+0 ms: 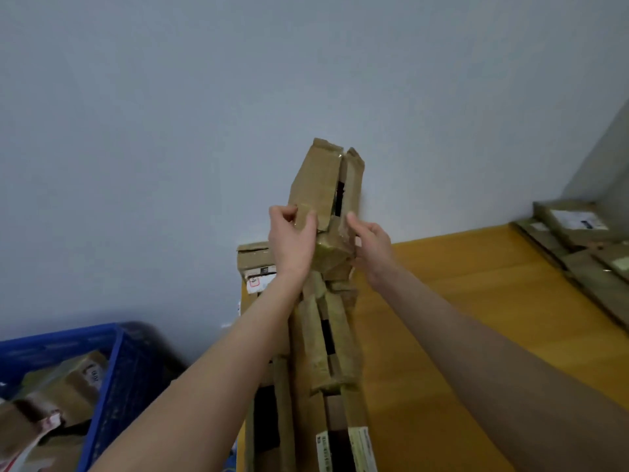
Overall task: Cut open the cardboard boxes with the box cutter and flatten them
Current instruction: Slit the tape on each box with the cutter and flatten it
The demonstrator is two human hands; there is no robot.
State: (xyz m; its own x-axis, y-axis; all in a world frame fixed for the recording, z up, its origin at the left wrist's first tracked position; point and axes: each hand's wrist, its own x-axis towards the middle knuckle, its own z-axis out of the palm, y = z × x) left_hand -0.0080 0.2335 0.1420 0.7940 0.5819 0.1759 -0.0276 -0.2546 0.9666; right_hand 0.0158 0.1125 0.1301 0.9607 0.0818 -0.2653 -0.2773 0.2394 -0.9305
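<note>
A long, narrow cardboard box (pixel 323 185) wrapped in shiny tape stands raised in front of the wall, its top flaps split open with a dark gap between them. My left hand (pixel 291 241) grips its left side, thumb and fingers curled round the flap edge. My right hand (pixel 369 248) holds its right side, fingers curled against the cardboard. Below my hands the box runs down towards me (pixel 328 345) along the left edge of the table. No box cutter is visible.
A yellow wooden table (pixel 476 301) spreads to the right. Flattened cardboard (pixel 578 247) is stacked at its far right corner. Another box (pixel 253 258) with a label sits behind my left wrist. A blue crate (pixel 115 369) with taped boxes stands at lower left.
</note>
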